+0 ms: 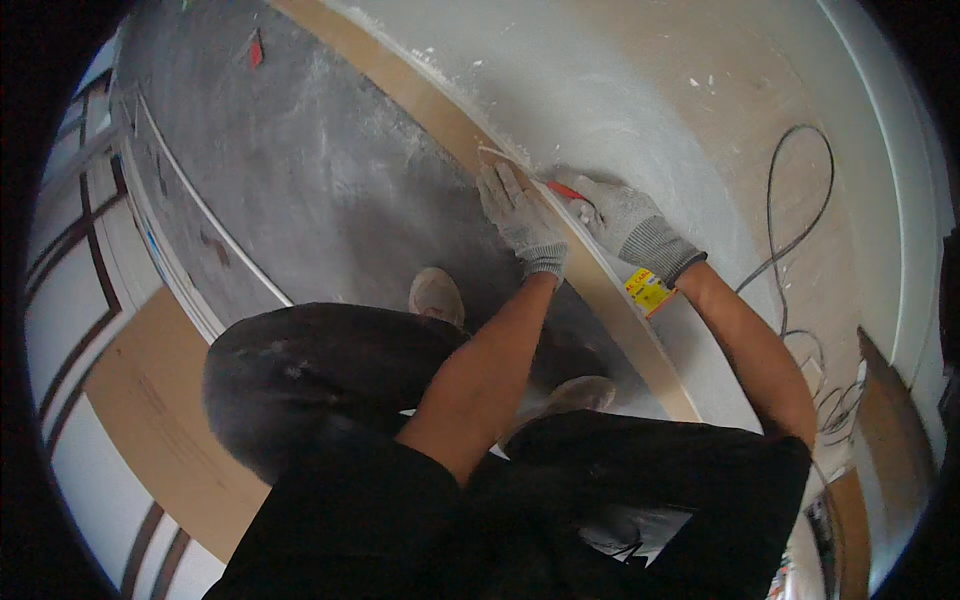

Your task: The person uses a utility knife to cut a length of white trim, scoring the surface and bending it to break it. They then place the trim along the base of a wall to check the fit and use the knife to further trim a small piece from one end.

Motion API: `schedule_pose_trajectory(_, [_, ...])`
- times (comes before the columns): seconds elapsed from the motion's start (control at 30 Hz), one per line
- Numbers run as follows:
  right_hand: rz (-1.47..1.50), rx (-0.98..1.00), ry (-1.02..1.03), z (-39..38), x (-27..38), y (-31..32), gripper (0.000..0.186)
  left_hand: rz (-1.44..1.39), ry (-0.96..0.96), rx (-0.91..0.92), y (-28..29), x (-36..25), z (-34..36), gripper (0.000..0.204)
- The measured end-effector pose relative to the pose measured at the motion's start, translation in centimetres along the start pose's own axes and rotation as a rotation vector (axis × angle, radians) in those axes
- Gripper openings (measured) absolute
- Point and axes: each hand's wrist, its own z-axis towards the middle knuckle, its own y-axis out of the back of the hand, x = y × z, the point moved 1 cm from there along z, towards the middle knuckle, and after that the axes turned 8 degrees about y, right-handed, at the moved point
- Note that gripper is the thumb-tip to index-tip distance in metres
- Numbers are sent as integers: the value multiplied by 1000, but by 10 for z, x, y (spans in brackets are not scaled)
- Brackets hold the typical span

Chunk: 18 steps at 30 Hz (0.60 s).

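My left hand (520,220), in a grey knit glove, lies with fingers stretched out on a long tan strip (430,105). This strip runs diagonally along the edge of a white, dusty board (610,105). Just right of it, my right hand (630,220), also gloved, is closed around a slim red tool (566,190). The tool's end is at the seam between strip and board; most of it is hidden by the fingers. A thin pale sliver (500,155) curls up beyond the left fingertips. Below my right wrist, a yellow label (650,292) shows on the board.
A dark cable (800,240) loops over the floor at right. Dusty grey floor (300,170) lies at left, with a small red object (256,48) and a thin white rod (205,205). A brown panel (160,400) is by my left knee. My shoes (437,297) flank the strip's near side.
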Motion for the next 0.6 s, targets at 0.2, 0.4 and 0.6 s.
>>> schedule_pose_trajectory(0.2, [36,-137,42,25,-36,-16,50,45,-27,-10,-1,3,3,71])
schedule_pose_trajectory(0.4, [-41,-119,74,44,-12,-14,57,109,20,-22,-8,5,2,71])
schedule_pose_trajectory(0.6, [-81,-32,77,63,-4,-23,55,67,22,-55,-10,6,5,70])
